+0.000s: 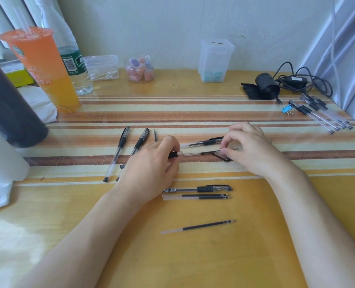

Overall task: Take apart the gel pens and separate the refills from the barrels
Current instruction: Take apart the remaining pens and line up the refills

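My left hand (151,165) pinches the black end piece of a clear gel pen (199,153) lying across the striped cloth. My right hand (249,148) pinches the pen's other end, where a clear cap with a black clip shows under the fingers. Another capped pen (203,142) lies just behind it. Two whole pens (118,152) (139,142) lie to the left, a third partly under my left hand. In front lie a capped pen (199,189), two refills (197,196) side by side, and a single refill (197,227) nearer me.
Several clear pens (320,113) and a blue binder clip (286,110) lie at the far right by a black device with cable (268,86). An orange drink cup (41,67), a water bottle (74,65), a dark flask (8,107) and plastic containers (215,61) stand along the back.
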